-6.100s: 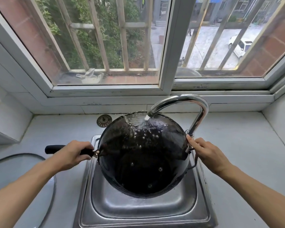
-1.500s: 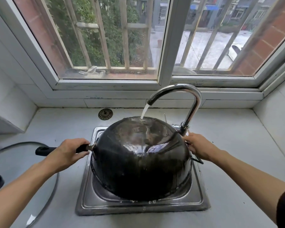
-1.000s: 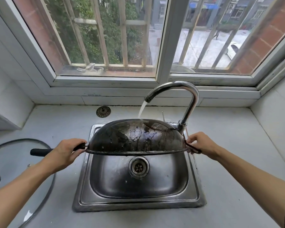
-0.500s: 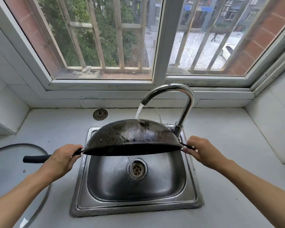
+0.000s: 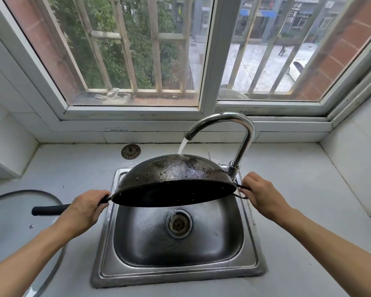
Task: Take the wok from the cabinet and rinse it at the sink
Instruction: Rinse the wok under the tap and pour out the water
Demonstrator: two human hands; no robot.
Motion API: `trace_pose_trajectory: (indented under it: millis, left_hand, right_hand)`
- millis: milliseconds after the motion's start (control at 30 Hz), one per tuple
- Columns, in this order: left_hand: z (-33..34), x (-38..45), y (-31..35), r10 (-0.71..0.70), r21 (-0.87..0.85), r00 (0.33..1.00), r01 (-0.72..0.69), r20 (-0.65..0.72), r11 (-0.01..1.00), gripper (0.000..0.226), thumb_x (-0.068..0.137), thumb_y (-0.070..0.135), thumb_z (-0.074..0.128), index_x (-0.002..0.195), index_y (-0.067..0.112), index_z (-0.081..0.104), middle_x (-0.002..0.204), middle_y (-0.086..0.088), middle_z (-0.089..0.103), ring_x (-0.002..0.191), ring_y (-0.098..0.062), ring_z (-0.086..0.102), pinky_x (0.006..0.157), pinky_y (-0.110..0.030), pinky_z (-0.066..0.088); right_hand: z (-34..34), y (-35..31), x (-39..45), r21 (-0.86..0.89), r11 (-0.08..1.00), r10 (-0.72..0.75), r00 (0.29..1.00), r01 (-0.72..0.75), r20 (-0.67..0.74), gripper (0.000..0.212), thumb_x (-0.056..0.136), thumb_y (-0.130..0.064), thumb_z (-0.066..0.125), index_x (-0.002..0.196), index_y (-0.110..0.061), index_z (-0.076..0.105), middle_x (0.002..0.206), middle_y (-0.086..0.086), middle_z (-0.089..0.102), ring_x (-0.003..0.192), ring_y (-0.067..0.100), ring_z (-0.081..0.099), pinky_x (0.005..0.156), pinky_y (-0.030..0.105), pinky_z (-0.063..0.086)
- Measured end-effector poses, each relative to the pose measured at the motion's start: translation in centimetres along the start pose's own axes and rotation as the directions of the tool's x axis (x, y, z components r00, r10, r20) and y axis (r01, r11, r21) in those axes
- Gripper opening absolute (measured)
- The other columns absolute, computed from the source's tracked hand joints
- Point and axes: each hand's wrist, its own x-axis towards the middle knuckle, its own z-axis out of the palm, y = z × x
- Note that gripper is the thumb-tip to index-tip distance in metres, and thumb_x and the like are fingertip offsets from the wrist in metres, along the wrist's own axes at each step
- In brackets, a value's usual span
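Single head view, looking forward-down, close over sink point(image 5: 107, 243), window point(image 5: 210, 61) beyond.

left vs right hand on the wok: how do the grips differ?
The left hand wraps the long black handle of the wok; the right hand holds the small wire loop on the opposite rim. The left sits lower than the right, matching the wok's tilt. Both hold it upside down over the sink.

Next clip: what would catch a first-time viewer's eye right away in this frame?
The black wok, held upside down over the steel sink, with tap water landing on its back. The left hand grips its long handle, the right hand its small loop handle. A glass lid lies at the counter's left edge.
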Motion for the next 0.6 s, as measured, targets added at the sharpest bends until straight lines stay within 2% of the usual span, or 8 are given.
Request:
trace_pose_trajectory:
  millis: [167, 400, 533, 600]
  left_hand:
    - [-0.7, 1.2, 0.0, 0.012, 0.048, 1.0, -0.012, -0.002, 0.999, 0.013, 0.084, 0.009, 0.067, 0.086, 0.017, 0.057, 0.071, 0.006, 0.054, 0.067, -0.019, 0.049, 0.059, -0.036, 0.045]
    - [-0.4, 2.0, 0.2, 0.079, 0.179, 0.995, -0.068, -0.056, 0.982, 0.026, 0.074, 0.004, 0.076, 0.094, 0.009, 0.06, 0.077, -0.004, 0.057, 0.068, -0.026, 0.053, 0.057, -0.038, 0.048]
    - [-0.4, 2.5, 0.2, 0.144, 0.317, 0.985, -0.105, -0.101, 0.942, 0.014, 0.08, 0.014, 0.063, 0.092, 0.01, 0.058, 0.075, -0.004, 0.058, 0.069, -0.027, 0.05, 0.054, -0.041, 0.046]
    - [-0.5, 2.8, 0.3, 0.157, 0.386, 0.984, -0.113, -0.085, 0.916, 0.015, 0.077, 0.021, 0.056, 0.089, 0.012, 0.058, 0.072, -0.002, 0.059, 0.07, -0.028, 0.05, 0.053, -0.042, 0.044]
  right_hand:
    - [0.2, -0.2, 0.3, -0.082, 0.997, -0.005, 0.999, 0.002, -0.041, 0.023, 0.079, -0.009, 0.074, 0.077, -0.012, 0.051, 0.079, 0.0, 0.051, 0.066, 0.023, 0.049, 0.052, 0.032, 0.042]
    - [0.8, -0.1, 0.8, -0.071, 0.997, 0.001, 0.996, -0.007, -0.088, 0.025, 0.08, -0.003, 0.071, 0.073, -0.009, 0.048, 0.078, 0.003, 0.046, 0.062, 0.015, 0.035, 0.053, 0.029, 0.038]
    - [0.9, 0.2, 0.9, -0.082, 0.997, -0.014, 0.997, 0.008, -0.075, 0.024, 0.08, -0.003, 0.071, 0.074, -0.008, 0.049, 0.078, 0.004, 0.047, 0.063, 0.014, 0.035, 0.053, 0.029, 0.038]
    - [0.9, 0.3, 0.9, -0.084, 0.996, -0.011, 0.998, 0.006, -0.06, 0.023, 0.081, -0.004, 0.071, 0.075, -0.008, 0.049, 0.078, 0.003, 0.047, 0.061, 0.017, 0.039, 0.053, 0.03, 0.04]
